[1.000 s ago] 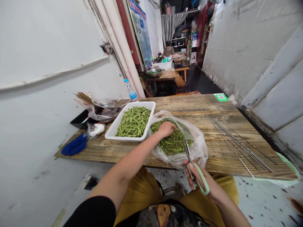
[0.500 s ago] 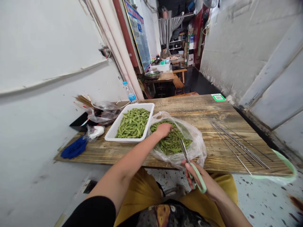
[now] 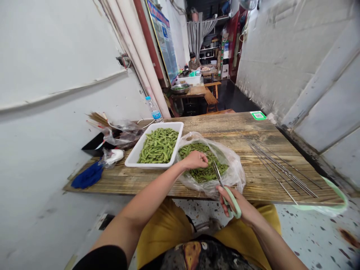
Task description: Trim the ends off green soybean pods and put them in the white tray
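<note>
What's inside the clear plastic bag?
The plastic bag holds green pods; the left hand hides some, and whatever lies beneath the top layer is covered.

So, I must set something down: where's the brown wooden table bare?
Bare: table between the clear plastic bag and thin silver metal skewers, and its far edge just left of the green rectangular card. Crowded: left end, around the white rectangular tray.

Scuffed white wall at left, pale pipes beside it. Grey-white wall at right. Speckled pale floor near, dark floor farther off. Far: wooden bench, grey curtain, red door.
</note>
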Available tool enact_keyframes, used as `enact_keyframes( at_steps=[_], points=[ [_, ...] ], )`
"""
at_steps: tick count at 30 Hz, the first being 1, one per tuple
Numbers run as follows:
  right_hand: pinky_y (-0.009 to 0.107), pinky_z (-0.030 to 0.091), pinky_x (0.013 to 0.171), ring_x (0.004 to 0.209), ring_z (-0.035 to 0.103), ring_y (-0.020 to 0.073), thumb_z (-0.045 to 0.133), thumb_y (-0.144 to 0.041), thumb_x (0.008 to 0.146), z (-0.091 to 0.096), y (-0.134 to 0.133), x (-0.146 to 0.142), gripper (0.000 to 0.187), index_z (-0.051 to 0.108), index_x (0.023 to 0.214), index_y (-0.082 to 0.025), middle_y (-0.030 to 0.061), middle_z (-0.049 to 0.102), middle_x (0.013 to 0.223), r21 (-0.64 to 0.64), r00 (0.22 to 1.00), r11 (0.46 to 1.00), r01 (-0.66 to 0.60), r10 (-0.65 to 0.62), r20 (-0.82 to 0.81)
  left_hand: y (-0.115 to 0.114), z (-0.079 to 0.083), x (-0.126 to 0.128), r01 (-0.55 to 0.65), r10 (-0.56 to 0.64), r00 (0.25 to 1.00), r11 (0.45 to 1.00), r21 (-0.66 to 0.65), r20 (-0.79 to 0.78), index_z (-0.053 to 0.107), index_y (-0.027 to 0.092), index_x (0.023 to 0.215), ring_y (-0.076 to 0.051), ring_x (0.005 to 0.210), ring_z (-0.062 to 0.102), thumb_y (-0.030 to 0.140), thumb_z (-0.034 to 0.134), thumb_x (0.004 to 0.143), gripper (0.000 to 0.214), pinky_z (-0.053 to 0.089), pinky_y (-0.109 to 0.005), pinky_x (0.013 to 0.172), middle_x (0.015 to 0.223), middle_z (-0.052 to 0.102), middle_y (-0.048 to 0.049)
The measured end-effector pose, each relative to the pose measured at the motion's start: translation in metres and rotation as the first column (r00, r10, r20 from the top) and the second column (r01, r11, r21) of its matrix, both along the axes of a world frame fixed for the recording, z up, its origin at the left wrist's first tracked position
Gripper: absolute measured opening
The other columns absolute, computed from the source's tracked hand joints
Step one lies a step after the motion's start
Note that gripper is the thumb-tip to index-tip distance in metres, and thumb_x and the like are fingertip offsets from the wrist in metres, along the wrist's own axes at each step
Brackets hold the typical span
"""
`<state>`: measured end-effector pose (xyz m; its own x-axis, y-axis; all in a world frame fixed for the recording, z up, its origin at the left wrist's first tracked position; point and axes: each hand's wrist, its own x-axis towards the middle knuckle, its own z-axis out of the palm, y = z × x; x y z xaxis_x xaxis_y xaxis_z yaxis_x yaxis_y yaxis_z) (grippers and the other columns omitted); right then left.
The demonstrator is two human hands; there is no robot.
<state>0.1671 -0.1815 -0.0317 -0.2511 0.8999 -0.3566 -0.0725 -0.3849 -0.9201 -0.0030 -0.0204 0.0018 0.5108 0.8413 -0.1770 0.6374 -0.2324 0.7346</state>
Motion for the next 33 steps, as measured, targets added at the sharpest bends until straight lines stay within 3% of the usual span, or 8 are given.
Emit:
enact_keyframes(
  at_steps=[5, 9, 13, 15, 19, 22, 26, 33],
  points=[
    [0.016, 0.031, 0.031, 0.032, 0.04, 0.0046, 0.054, -0.061, 0.078, 0.011, 0.002, -0.004, 0.043, 0.044, 0.066, -0.02, -0.0094, 0.044, 0.048, 0.008, 0.999, 1.0, -0.016, 0.015, 0.038, -0.016, 0.009, 0.003, 0.052, -0.051, 0.999, 0.997, -0.058, 0.013, 0.07, 0.011, 0.073, -0.007, 0.046, 0.036, 0.023, 0.063, 0.058, 0.02, 0.027, -0.02, 0.047, 0.047, 0.046, 0.0055],
    [0.016, 0.032, 0.028, 0.028, 0.037, 0.0049, 0.058, -0.058, 0.076, 0.009, 0.001, -0.003, 0.041, 0.045, 0.067, -0.021, -0.0114, 0.039, 0.042, 0.014, 0.997, 1.0, -0.017, 0.016, 0.071, -0.02, 0.011, 0.004, 0.032, -0.032, 0.999, 0.997, -0.063, 0.01, 0.069, 0.011, 0.07, -0.007, 0.047, 0.037, 0.022, 0.063, 0.057, 0.018, 0.028, -0.02, 0.047, 0.047, 0.046, 0.0053],
    [0.018, 0.033, 0.025, 0.027, 0.033, 0.0057, 0.063, -0.056, 0.073, 0.0, 0.002, -0.002, 0.038, 0.049, 0.076, -0.021, -0.0128, 0.035, 0.041, -0.007, 0.996, 1.0, 0.018, -0.017, 0.084, -0.02, 0.004, 0.003, -0.021, 0.033, 0.993, 0.994, -0.104, 0.109, 0.065, 0.012, 0.068, -0.007, 0.049, 0.041, 0.021, 0.065, 0.055, 0.016, 0.029, -0.019, 0.048, 0.052, 0.052, 0.004],
    [0.018, 0.034, 0.027, 0.031, 0.036, 0.0063, 0.064, -0.056, 0.072, -0.001, 0.002, -0.002, 0.04, 0.051, 0.085, -0.021, -0.0119, 0.039, 0.045, 0.01, 0.998, 0.999, 0.03, -0.031, 0.051, -0.02, 0.0, 0.002, -0.07, 0.111, 0.971, 0.979, -0.191, 0.213, 0.061, 0.013, 0.068, -0.006, 0.047, 0.04, 0.019, 0.065, 0.055, 0.015, 0.027, -0.019, 0.046, 0.053, 0.051, 0.0044],
    [0.019, 0.043, 0.04, 0.047, 0.047, 0.0084, 0.06, -0.058, 0.075, 0.002, -0.004, -0.002, 0.047, 0.05, 0.102, -0.021, -0.0069, 0.049, 0.062, 0.0, 0.998, 0.999, 0.049, -0.049, -0.045, -0.025, -0.006, 0.001, -0.006, 0.273, 0.837, 0.871, -0.491, 0.474, 0.051, 0.015, 0.069, -0.003, 0.038, 0.032, 0.022, 0.066, 0.061, 0.018, 0.018, -0.017, 0.04, 0.051, 0.053, 0.0037],
    [0.02, 0.045, 0.046, 0.054, 0.05, 0.0089, 0.055, -0.059, 0.079, 0.006, -0.009, -0.002, 0.046, 0.05, 0.104, -0.02, -0.0047, 0.05, 0.068, -0.031, 0.998, 0.999, 0.037, -0.039, -0.055, -0.031, -0.008, -0.001, 0.08, 0.37, 0.7, 0.809, -0.583, 0.61, 0.048, 0.014, 0.071, -0.001, 0.04, 0.036, 0.027, 0.071, 0.063, 0.027, 0.016, -0.015, 0.038, 0.064, 0.061, -0.002],
    [0.02, 0.043, 0.045, 0.052, 0.047, 0.008, 0.054, -0.06, 0.08, 0.008, -0.01, -0.004, 0.043, 0.051, 0.098, -0.02, -0.0046, 0.049, 0.068, -0.027, 0.998, 0.999, 0.02, -0.022, -0.055, -0.041, -0.014, 0.0, 0.079, 0.497, 0.587, 0.75, -0.656, 0.639, 0.047, 0.012, 0.069, 0.001, 0.043, 0.038, 0.029, 0.077, 0.061, 0.035, 0.016, -0.013, 0.037, 0.069, 0.061, -0.0033],
    [0.018, 0.04, 0.039, 0.046, 0.043, 0.0068, 0.055, -0.054, 0.083, 0.009, -0.007, -0.008, 0.038, 0.053, 0.1, -0.019, -0.0063, 0.046, 0.062, 0.03, 0.999, 1.0, 0.005, -0.003, -0.049, -0.057, -0.015, 0.009, 0.062, 0.602, 0.496, 0.694, -0.717, 0.626, 0.046, 0.013, 0.066, -0.001, 0.045, 0.042, 0.025, 0.081, 0.055, 0.039, 0.016, -0.011, 0.037, 0.066, 0.06, -0.0041]
  ],
)
